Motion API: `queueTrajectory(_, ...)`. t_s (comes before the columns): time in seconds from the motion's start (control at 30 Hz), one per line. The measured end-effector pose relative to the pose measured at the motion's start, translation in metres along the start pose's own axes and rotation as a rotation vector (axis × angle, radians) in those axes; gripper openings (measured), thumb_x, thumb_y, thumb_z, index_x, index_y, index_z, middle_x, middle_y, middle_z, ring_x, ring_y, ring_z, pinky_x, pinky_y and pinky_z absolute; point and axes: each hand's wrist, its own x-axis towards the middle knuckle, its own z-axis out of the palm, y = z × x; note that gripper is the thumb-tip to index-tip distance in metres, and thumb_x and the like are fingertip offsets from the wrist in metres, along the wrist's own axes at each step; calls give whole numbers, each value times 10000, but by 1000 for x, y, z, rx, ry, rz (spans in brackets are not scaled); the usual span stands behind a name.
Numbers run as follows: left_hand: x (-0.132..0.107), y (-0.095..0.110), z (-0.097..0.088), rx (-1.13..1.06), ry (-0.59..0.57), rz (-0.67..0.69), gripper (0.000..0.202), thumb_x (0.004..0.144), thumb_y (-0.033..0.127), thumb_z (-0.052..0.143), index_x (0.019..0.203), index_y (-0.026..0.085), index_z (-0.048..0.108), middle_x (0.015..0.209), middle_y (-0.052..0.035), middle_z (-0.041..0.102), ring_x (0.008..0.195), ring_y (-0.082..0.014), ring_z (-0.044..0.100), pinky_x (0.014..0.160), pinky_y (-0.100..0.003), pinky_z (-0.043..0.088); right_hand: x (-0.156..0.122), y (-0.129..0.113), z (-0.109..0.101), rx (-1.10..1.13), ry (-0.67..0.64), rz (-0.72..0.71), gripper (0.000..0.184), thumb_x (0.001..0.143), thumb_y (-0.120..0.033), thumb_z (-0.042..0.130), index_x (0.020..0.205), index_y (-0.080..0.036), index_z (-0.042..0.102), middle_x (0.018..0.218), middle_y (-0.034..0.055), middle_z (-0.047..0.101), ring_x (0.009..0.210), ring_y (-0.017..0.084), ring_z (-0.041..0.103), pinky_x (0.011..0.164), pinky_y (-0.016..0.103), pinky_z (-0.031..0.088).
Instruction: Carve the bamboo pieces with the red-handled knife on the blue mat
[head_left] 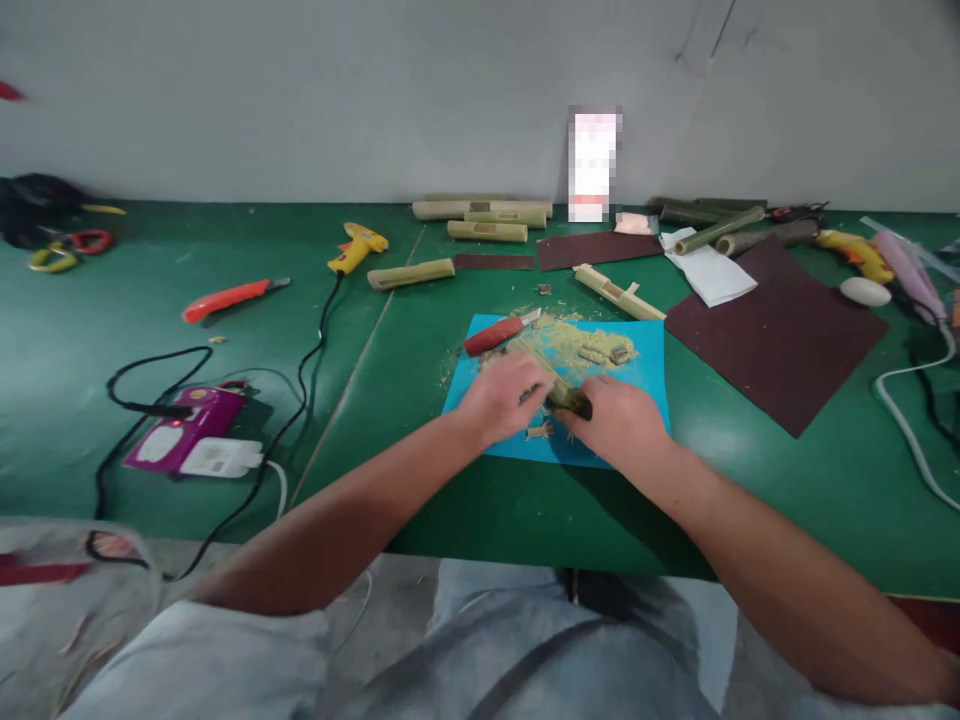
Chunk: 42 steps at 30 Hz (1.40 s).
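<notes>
Bamboo tube (564, 393) is btwn the hands, slanting from beyond L hand (506, 398) down to R hand (621, 418), over the blue sheet (651, 365). R hand's fingers curl round its near end; L hand's fingers bend against its mid-part, but can't tell if they pinch tube or sth else. Red knife (493, 336) sits just beyond L hand, blade pointing R; pale shavings (592, 342) spread beyond both hands.

Sheet's near edge runs just nearer than the hands, w/ a strip of green surface (480, 520) btwn it & the person. L of L hand, surface stretches to purple box (217, 408); R of R hand, to brown sheet (784, 350).

Tube's near end is dark, partly hidden by R fingers; dark patch at L fingers hard to make out. Black bundle (37, 205), far L, cut off.
</notes>
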Motion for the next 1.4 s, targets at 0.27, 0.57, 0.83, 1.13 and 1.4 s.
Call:
queueTrajectory(0.27, -1, 4, -3, -18, -106, 28, 291, 1010, 276, 505, 763, 188, 631, 761, -43, 640, 746, -172, 601, 695, -313, 492, 1, 3, 2, -25, -5, -16, 284, 918, -480, 641, 911, -198, 678, 920, 77, 732, 798, 209, 651, 614, 322, 334)
queueTrajectory(0.57, -3, -4, 0, 36, -33, -5, 289, 1001, 285, 509, 765, 186, 643, 753, -51, 645, 751, -187, 598, 703, -336, 500, 2, 5, 2, -3, -16, -18, 300, 915, -489, 636, 914, -193, 680, 943, 78, 732, 821, 210, 657, 623, 321, 346)
queueTrajectory(0.83, 1, -36, -9, 48, 103, -119, 182, 978, 253, 551, 870, 178, 677, 862, -66, 688, 858, -200, 654, 823, -363, 539, -1, 4, -1, 72, 92, -56, 366, 888, -536, 651, 989, -186, 684, 1041, 88, 716, 936, 239, 666, 698, 324, 432)
queueTrajectory(1.13, 5, -33, -7, 63, 57, -171, 183, 956, 258, 544, 888, 179, 695, 914, -92, 703, 967, -243, 673, 880, -381, 536, 38, 2, -5, 187, 6, -29, 279, 851, -497, 673, 896, -222, 692, 981, 80, 733, 879, 249, 660, 662, 342, 436)
queueTrajectory(1.4, 4, -13, -17, -357, 283, -517, 193, 918, 331, 607, 827, 183, 692, 789, -33, 711, 683, -140, 610, 669, -273, 493, 49, -4, -13, 434, -58, 55, 196, 774, -379, 697, 686, -237, 592, 713, 39, 671, 620, 183, 578, 531, 326, 370)
